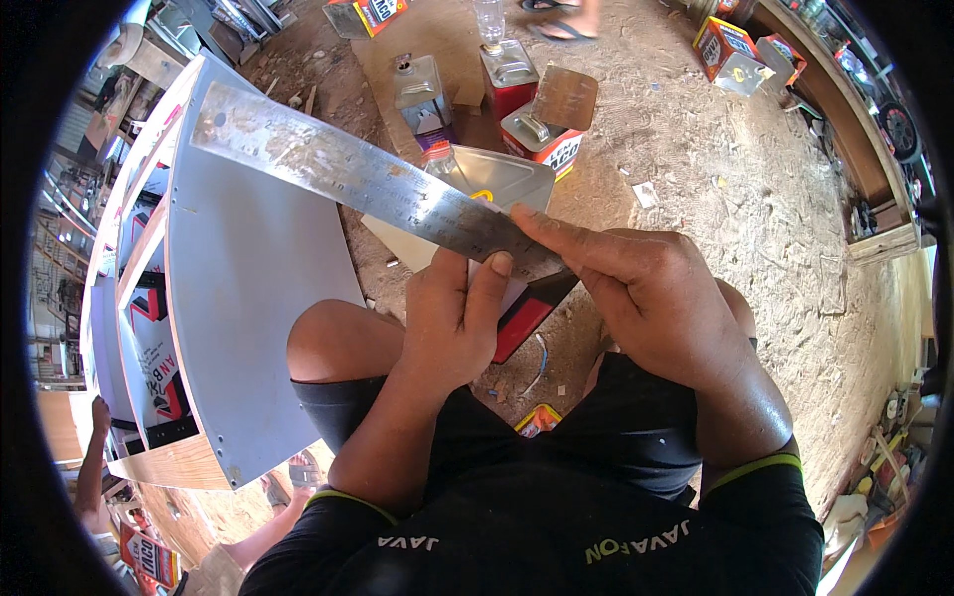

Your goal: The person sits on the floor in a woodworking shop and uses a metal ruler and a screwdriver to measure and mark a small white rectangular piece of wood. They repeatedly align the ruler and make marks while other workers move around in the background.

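A wide, scuffed metal ruler point(368, 189) slants across the middle, its free end up at the left. My left hand point(442, 323) is closed on the ruler's lower edge, with the thumb on top near the right end. A sliver of something white point(512, 291) shows just below that thumb; its kind is hidden. At the ruler's right end, my right hand point(646, 293) grips it, the index finger stretched along the upper edge. Under the hands stands a large tin can point(522, 326) with red and black sides, partly covered by the ruler and hands.
Beyond the ruler stand several metal cans, among them a red one point(509, 65) and one with a brown board point(566, 97) on it. A big grey panelled cabinet point(258, 228) lies at the left. A wooden frame point(884, 238) edges the right. Another person's arm point(94, 457) shows lower left.
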Available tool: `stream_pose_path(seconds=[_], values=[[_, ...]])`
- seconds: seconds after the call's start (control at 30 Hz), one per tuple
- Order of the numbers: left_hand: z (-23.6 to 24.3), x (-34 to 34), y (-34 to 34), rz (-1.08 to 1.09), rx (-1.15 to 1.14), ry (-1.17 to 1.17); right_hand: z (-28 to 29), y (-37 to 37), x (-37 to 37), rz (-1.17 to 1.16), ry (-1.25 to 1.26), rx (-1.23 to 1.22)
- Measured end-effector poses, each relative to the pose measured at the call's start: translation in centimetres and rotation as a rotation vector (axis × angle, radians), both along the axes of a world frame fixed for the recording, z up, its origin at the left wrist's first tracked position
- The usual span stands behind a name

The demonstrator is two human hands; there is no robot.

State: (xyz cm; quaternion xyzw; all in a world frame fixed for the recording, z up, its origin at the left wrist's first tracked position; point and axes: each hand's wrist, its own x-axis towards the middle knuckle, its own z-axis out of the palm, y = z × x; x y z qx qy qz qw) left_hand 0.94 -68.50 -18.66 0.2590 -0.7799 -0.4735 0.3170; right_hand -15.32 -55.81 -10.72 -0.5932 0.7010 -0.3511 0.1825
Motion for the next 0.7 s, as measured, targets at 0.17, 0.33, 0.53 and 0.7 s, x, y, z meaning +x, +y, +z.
stream_pose_path(seconds=[0.17,0.33,0.53,0.7], values=[[0.4,-0.3,-0.1,0.026,-0.052,0.087,-0.1,0.3,-0.1,-0.012,0.046,0.012],[1.2,0.1,0.1,0.035,-0.022,-0.012,0.0,0.7,-0.2,-0.017,0.099,0.081],[0.6,0.3,-0.3,0.034,-0.039,0.049,-0.1,1.3,-0.3,-0.019,0.086,0.114],[1.2,1.1,-0.3,0.062,0.002,-0.014,-0.5,2.5,-1.5,-0.019,0.176,0.239]])
